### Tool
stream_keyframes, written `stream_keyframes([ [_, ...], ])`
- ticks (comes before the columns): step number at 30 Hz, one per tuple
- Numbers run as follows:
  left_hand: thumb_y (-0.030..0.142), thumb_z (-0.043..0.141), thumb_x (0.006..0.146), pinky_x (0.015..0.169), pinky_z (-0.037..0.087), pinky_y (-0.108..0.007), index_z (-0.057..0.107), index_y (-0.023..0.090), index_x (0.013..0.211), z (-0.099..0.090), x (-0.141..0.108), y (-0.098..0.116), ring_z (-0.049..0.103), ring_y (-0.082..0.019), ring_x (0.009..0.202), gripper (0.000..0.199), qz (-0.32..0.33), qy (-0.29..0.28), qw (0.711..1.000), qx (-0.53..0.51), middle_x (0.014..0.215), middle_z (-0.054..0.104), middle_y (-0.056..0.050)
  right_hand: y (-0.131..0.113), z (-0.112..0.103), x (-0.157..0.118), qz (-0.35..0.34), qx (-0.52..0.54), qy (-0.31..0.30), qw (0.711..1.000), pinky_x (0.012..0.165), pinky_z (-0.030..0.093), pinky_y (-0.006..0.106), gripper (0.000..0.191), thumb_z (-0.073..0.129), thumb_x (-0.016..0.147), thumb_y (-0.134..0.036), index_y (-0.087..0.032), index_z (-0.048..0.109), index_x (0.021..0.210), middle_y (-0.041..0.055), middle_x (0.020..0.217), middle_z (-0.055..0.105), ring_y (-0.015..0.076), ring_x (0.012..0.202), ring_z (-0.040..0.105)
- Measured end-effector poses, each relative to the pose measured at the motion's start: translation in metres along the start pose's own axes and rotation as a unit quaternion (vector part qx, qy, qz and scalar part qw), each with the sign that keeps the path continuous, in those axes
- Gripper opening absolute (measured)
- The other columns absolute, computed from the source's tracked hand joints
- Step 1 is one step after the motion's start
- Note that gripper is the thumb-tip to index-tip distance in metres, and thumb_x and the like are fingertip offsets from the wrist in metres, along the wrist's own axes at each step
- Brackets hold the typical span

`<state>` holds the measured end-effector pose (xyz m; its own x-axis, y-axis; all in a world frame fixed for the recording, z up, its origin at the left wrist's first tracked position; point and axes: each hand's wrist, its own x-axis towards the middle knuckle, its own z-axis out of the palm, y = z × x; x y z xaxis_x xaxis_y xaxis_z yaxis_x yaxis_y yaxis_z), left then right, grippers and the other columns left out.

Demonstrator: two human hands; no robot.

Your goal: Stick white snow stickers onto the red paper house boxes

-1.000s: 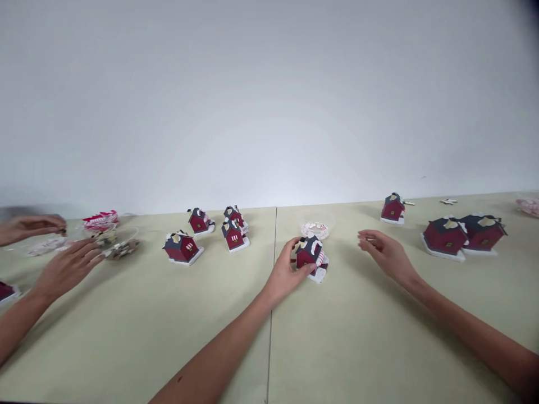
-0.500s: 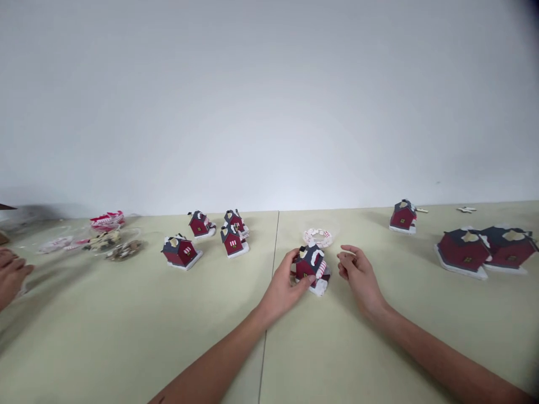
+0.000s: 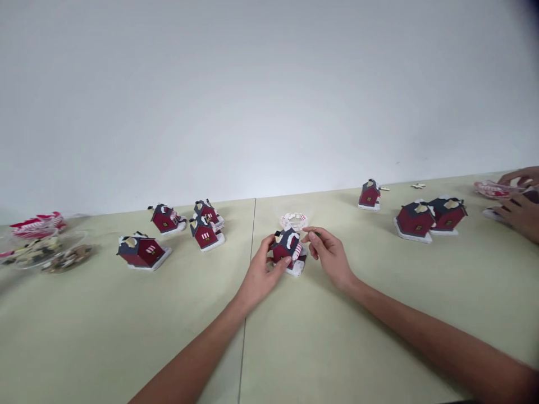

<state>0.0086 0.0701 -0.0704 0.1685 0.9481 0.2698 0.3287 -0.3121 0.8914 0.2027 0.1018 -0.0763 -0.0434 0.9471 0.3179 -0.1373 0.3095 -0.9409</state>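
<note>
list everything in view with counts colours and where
small model houses: 7, red with dark grey roofs, four left, three right
held model house: 1, same colours, centre
ring of pieces: 1, white and red, behind held house
clear dishes: at least 2, mixed pieces, far left
clear dish: 1, red and white contents, far right
cross-shaped pieces: 2, pale, far table edge
tabletop: 1, pale green, under everything
wall: 1, white, behind table
co-worker's hands: 2, far right
left hand: 1, on held house
right hand: 1, beside held house
</note>
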Motion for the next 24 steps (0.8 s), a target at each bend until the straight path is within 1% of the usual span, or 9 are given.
stream_keyframes([
  [3, 0.045, 0.06, 0.093, 0.101, 0.05, -0.04, 0.038, 0.022, 0.141, 0.0003, 0.0005, -0.002, 0.053, -0.027, 0.129, 0.057, -0.005, -0.004, 1.0, -0.008, 0.142, 0.05, -0.012, 0.0016, -0.0001, -0.0008, -0.017, -0.004, -0.042, 0.999, 0.052, 0.039, 0.027, 0.037, 0.058, 0.092, -0.056, -0.025, 0.062, 0.111, -0.0002, 0.08, 0.064, 0.0119, 0.058, 0.049],
  [7, 0.044, 0.058, 0.094, 0.101, 0.049, -0.038, 0.039, 0.023, 0.139, 0.0008, 0.0016, -0.0034, 0.054, -0.026, 0.129, 0.054, -0.002, -0.004, 1.0, -0.012, 0.143, 0.05, -0.012, -0.0013, 0.0003, -0.0023, -0.011, 0.013, -0.042, 0.999, 0.058, 0.045, 0.027, 0.033, 0.065, 0.088, -0.054, -0.026, 0.055, 0.102, -0.0012, 0.077, 0.068, 0.0141, 0.064, 0.057],
  [11, 0.044, 0.058, 0.094, 0.101, 0.05, -0.038, 0.04, 0.023, 0.138, 0.0012, 0.0021, -0.0038, 0.053, -0.026, 0.13, 0.052, 0.002, -0.002, 1.0, -0.017, 0.142, 0.051, -0.011, -0.0058, -0.0017, -0.0011, -0.035, -0.005, -0.012, 0.999, 0.058, 0.046, 0.027, 0.03, 0.069, 0.085, -0.051, -0.024, 0.062, 0.095, 0.0023, 0.088, 0.071, 0.0153, 0.07, 0.06],
  [14, 0.044, 0.058, 0.094, 0.102, 0.049, -0.038, 0.04, 0.023, 0.138, 0.0018, 0.0022, -0.0038, 0.053, -0.025, 0.129, 0.052, -0.004, -0.002, 1.0, -0.024, 0.142, 0.05, -0.011, -0.0051, -0.0047, 0.0015, -0.057, -0.03, 0.016, 0.998, 0.057, 0.043, 0.027, 0.027, 0.071, 0.084, -0.048, -0.025, 0.068, 0.096, 0.0031, 0.093, 0.07, 0.0149, 0.07, 0.057],
  [16, 0.044, 0.057, 0.094, 0.102, 0.049, -0.039, 0.042, 0.022, 0.137, 0.002, 0.0026, -0.004, 0.054, -0.025, 0.128, 0.05, -0.007, 0.0, 1.0, -0.025, 0.142, 0.051, -0.011, -0.0036, -0.0064, 0.003, -0.062, -0.04, 0.025, 0.997, 0.056, 0.042, 0.027, 0.025, 0.071, 0.084, -0.046, -0.025, 0.071, 0.098, 0.0024, 0.091, 0.068, 0.0135, 0.067, 0.053],
  [19, 0.043, 0.057, 0.095, 0.1, 0.05, -0.038, 0.043, 0.022, 0.136, 0.0021, 0.0036, -0.0046, 0.054, -0.025, 0.127, 0.048, -0.004, 0.002, 1.0, -0.028, 0.142, 0.051, -0.012, -0.0021, -0.0076, 0.0041, -0.042, -0.032, 0.022, 0.998, 0.055, 0.04, 0.027, 0.027, 0.07, 0.085, -0.045, -0.025, 0.073, 0.102, -0.0005, 0.077, 0.063, 0.0117, 0.059, 0.048],
  [21, 0.043, 0.056, 0.095, 0.1, 0.05, -0.038, 0.044, 0.022, 0.135, 0.002, 0.0041, -0.0055, 0.055, -0.025, 0.126, 0.047, -0.001, -0.003, 0.999, -0.033, 0.142, 0.052, -0.012, -0.002, -0.0074, 0.0042, -0.028, -0.027, 0.015, 0.999, 0.057, 0.043, 0.028, 0.029, 0.07, 0.085, -0.046, -0.025, 0.073, 0.106, -0.0007, 0.076, 0.064, 0.0128, 0.061, 0.051],
  [24, 0.043, 0.056, 0.095, 0.099, 0.051, -0.038, 0.045, 0.022, 0.136, 0.002, 0.0042, -0.0067, 0.055, -0.025, 0.126, 0.047, 0.005, -0.007, 0.999, -0.036, 0.141, 0.053, -0.011, -0.0026, -0.007, 0.0036, -0.032, -0.03, 0.003, 0.999, 0.069, 0.05, 0.031, 0.032, 0.067, 0.087, -0.048, -0.026, 0.071, 0.11, 0.0023, 0.093, 0.072, 0.0177, 0.078, 0.062],
])
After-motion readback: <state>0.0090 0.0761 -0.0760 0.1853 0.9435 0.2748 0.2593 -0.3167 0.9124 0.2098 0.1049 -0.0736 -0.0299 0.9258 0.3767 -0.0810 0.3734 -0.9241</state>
